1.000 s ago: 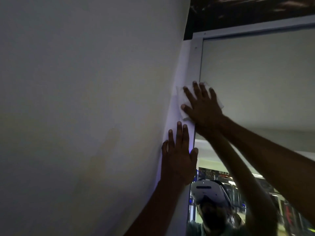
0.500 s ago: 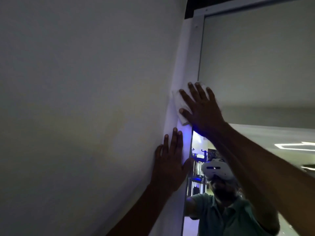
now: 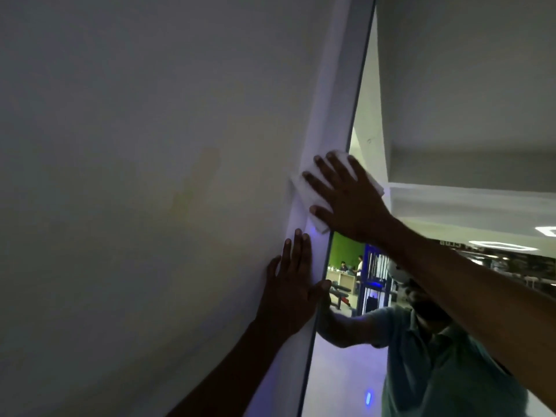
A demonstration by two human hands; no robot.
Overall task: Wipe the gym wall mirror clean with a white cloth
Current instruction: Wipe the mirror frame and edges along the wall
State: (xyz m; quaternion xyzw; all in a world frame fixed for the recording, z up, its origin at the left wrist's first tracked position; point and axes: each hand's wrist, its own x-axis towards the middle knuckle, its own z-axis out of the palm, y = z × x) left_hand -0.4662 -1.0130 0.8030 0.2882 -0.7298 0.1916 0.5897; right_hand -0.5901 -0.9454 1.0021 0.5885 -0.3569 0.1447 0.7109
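The wall mirror fills the right side of the view, edged by a pale frame on its left. My right hand presses a folded white cloth flat against the frame and the mirror's left edge, fingers spread and straight. Most of the cloth is hidden under the palm. My left hand rests flat on the frame and wall below it, fingers straight, thumb at the mirror's edge.
A plain white wall takes up the whole left half. The mirror reflects a person in a teal shirt with a headset, a gym room with benches, a green wall and ceiling lights.
The view has tilted downward and the top of the mirror frame has left the picture. My right hand with the cloth has slid down the mirror's left edge; the left hand stays just below it.
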